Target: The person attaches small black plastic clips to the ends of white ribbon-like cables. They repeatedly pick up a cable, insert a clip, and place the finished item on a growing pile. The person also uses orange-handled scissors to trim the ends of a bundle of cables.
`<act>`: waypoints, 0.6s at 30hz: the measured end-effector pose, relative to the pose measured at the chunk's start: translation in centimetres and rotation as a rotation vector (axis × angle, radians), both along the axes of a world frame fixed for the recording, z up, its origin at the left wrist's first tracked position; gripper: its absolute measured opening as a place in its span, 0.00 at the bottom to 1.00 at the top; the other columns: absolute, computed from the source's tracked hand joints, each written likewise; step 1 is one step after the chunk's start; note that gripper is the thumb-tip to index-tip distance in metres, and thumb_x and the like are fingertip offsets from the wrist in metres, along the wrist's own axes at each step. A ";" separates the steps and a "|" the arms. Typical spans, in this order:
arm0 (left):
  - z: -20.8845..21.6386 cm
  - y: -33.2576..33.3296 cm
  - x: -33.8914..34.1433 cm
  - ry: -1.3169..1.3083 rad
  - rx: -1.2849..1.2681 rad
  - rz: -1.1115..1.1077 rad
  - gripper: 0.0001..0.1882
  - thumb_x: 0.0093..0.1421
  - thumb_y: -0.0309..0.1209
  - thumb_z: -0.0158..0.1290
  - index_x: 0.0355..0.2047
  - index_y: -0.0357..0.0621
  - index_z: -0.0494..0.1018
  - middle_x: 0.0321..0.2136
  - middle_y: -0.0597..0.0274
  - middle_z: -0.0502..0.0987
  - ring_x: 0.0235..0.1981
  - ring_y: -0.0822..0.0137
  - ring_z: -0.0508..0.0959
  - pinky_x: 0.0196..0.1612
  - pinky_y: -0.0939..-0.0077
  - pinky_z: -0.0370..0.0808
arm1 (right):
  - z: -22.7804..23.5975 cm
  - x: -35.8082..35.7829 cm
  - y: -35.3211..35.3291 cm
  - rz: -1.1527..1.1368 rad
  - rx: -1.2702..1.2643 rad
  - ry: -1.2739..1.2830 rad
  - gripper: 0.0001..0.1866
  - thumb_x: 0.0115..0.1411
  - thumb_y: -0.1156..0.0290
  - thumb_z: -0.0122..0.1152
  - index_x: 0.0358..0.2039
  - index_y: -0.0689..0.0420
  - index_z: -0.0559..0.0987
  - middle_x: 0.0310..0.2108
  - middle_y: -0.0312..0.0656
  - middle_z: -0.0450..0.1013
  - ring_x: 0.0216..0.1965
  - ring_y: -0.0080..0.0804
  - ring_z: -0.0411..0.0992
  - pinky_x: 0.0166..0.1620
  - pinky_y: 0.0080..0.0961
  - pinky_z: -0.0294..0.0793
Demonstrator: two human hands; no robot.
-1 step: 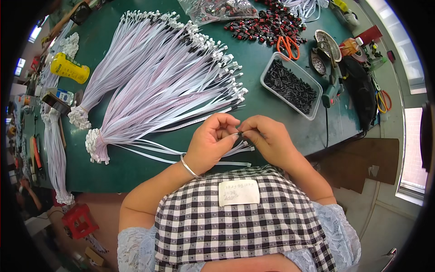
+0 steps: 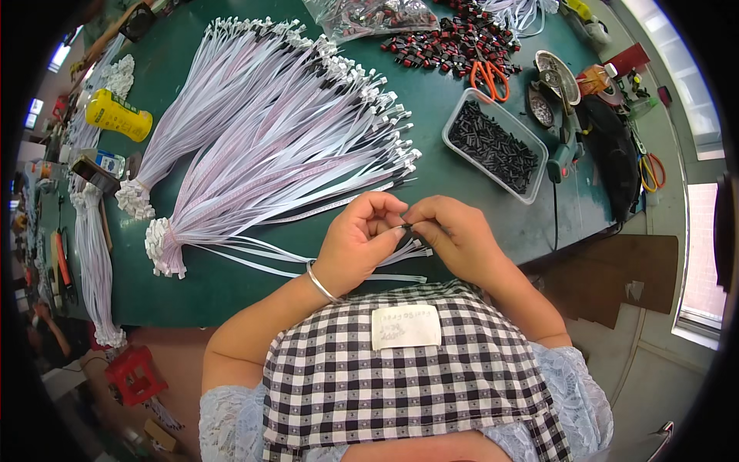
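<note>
My left hand (image 2: pixel 356 240), with a silver bangle at its wrist, pinches a thin wire end close to the table's front edge. Facing it, my right hand (image 2: pixel 454 229) is closed on a small black tube (image 2: pixel 406 226), fingertips almost meeting the left ones. Below my fingers lie several loose flat cable ends (image 2: pixel 412 252). They trail back to a large bundle of white and pinkish flat cables (image 2: pixel 269 165), gathered at its left end. Right of my hands, a clear plastic tub (image 2: pixel 539 179) holds many short black tubes (image 2: pixel 493 142).
A second cable bundle (image 2: pixel 196 115) lies farther back, beside a yellow bottle (image 2: pixel 119 115). Red-and-black small parts (image 2: pixel 454 46) are heaped at the back, with orange-handled scissors (image 2: pixel 489 81) against them. At right are a green-handled tool (image 2: pixel 566 154) with a cord and a black bag (image 2: pixel 612 154).
</note>
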State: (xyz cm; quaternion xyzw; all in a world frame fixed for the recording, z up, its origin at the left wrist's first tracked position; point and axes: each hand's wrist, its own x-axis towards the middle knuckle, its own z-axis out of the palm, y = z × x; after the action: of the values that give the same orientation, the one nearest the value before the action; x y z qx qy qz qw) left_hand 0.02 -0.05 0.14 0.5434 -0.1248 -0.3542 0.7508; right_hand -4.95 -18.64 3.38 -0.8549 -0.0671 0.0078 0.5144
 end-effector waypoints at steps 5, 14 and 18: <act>0.2 0.3 0.0 0.006 -0.058 -0.006 0.23 0.57 0.16 0.50 0.54 0.41 0.61 0.39 0.63 0.69 0.33 0.79 0.71 0.35 0.86 0.71 | 0.1 0.3 0.3 0.031 -0.002 -0.076 0.07 0.55 0.77 0.61 0.36 0.58 0.77 0.32 0.42 0.74 0.32 0.39 0.73 0.36 0.28 0.72; 2.4 1.5 0.6 -0.273 0.382 -0.284 0.27 0.58 0.21 0.51 0.58 0.41 0.58 0.30 0.61 0.77 0.31 0.75 0.75 0.37 0.80 0.71 | -0.6 0.3 -0.5 0.063 0.132 0.119 0.05 0.52 0.80 0.60 0.31 0.60 0.77 0.29 0.40 0.73 0.30 0.33 0.72 0.32 0.25 0.70; 3.3 0.8 0.6 -0.406 0.463 -0.269 0.33 0.55 0.23 0.55 0.61 0.45 0.58 0.24 0.62 0.78 0.25 0.74 0.75 0.33 0.80 0.71 | -0.9 0.6 -1.0 0.173 0.090 0.088 0.05 0.51 0.80 0.61 0.30 0.60 0.77 0.29 0.39 0.73 0.31 0.30 0.72 0.34 0.26 0.70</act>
State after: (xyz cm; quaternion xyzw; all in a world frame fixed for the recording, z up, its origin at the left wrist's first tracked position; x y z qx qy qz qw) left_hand 0.63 0.79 3.43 0.7377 -0.2587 -0.3533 0.5138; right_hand -4.37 -19.61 2.44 -0.8207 -0.1183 0.0867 0.5522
